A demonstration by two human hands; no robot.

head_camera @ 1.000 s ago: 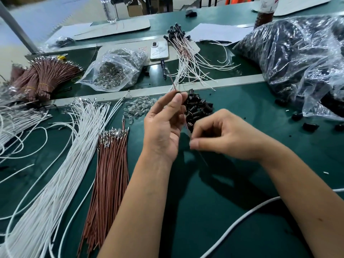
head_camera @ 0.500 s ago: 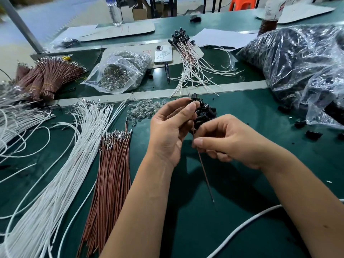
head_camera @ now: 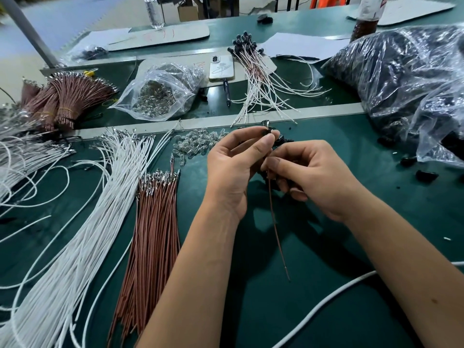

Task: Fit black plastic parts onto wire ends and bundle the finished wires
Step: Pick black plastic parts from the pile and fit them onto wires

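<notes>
The left hand (head_camera: pixel 232 169) pinches a black plastic part (head_camera: pixel 266 131) at centre while the right hand (head_camera: pixel 319 177) grips one brown wire (head_camera: pixel 276 227) hanging toward six o'clock. A fitted batch (head_camera: pixel 253 71) lies at twelve o'clock; the loose brown wires (head_camera: pixel 150 227) at eight o'clock and white wires (head_camera: pixel 82 217) at nine look undone, so I judge much remains.

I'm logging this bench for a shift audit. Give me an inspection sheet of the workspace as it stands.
Surface: green bench mat, crossed by a pale strip.
Job's things: left hand pinches a black plastic part; right hand holds a brown wire hanging below; loose brown wires; finished wires piled behind.
Clutter: phone, pen, bag of metal terminals, bag of black parts, clear bulbs.
Grips: both hands busy.
Cables: white wires; thick white cable front right.
Surroundings: water bottle, orange stool.
</notes>
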